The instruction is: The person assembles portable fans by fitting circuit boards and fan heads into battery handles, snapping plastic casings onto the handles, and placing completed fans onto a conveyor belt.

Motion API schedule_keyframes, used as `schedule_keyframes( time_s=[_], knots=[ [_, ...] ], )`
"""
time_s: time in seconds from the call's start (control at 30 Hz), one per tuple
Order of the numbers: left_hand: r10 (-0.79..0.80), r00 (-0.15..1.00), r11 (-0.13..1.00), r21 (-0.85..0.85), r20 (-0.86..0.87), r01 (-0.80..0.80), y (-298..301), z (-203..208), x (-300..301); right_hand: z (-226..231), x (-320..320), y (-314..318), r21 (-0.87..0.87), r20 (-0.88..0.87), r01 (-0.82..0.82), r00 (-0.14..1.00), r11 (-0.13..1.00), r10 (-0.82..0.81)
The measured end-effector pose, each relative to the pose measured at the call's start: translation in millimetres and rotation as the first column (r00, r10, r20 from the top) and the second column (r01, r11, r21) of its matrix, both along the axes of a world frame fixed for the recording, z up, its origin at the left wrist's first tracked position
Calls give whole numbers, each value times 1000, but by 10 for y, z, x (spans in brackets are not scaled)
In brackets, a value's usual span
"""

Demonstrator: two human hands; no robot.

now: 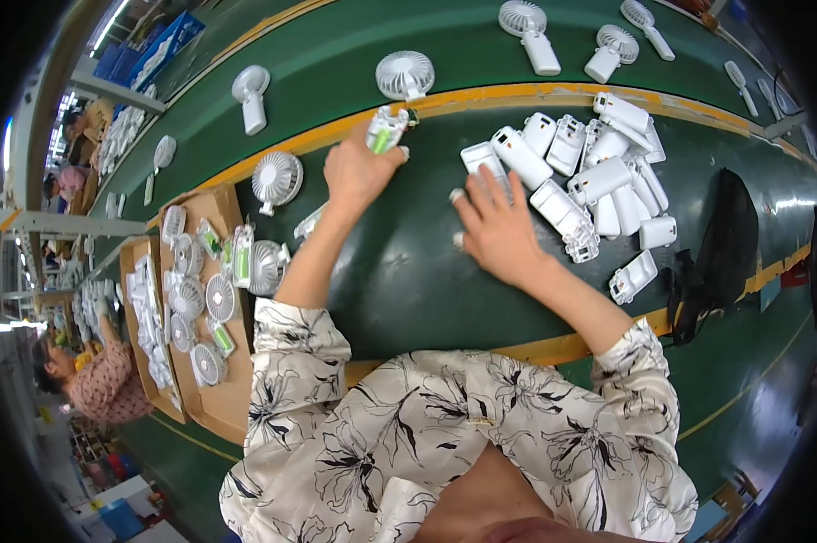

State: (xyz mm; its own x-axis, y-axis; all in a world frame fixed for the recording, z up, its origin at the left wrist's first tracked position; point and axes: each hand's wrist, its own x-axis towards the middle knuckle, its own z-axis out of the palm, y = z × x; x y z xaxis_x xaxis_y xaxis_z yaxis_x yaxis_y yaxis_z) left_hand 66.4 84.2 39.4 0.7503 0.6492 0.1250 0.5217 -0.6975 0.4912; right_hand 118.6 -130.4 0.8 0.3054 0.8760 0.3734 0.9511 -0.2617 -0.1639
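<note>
My left hand (pixel 358 174) is closed around the opened handle of a white handheld fan, with a green battery (pixel 383 138) showing in it. The round fan head (pixel 405 74) points away from me, over the orange table edge. My right hand (pixel 501 228) has its fingers spread, the fingertips over a white handle shell (pixel 485 161) at the near side of a pile of white handle shells (pixel 600 181). White covers sit on some fingertips of both hands. Left of my left forearm lies a loose white fan head (pixel 277 179); a white part (pixel 310 223) is partly hidden by that arm.
A cardboard box (pixel 236 380) with fan heads and green batteries stands at the left. Beyond the orange edge, a green belt (pixel 327 59) bears several white fans. A black bag (pixel 730 235) lies at the right. Co-workers (pixel 109 385) sit at the far left.
</note>
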Motion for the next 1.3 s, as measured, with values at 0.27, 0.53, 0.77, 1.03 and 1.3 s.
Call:
schedule_keyframes(
  time_s=[0.27,0.53,0.77,1.03,1.3],
  knots=[
    [96,994,992,-83,-45,-99,-613,-253,-1045,105,69,172,199,63,123,988,972,-138],
    [80,994,996,29,76,-82,-754,-408,-1406,170,-77,877,202,-30,307,951,930,-307],
    [-32,997,999,-13,71,34,-744,-528,-1281,23,-365,1219,-85,-44,384,921,920,-388],
    [103,970,687,-721,219,90,-755,-430,-1178,-129,-204,955,448,-726,418,686,790,49],
    [257,941,-11,-973,222,233,-979,-333,-1073,75,-237,489,113,-590,648,-566,753,576]
  ],
)
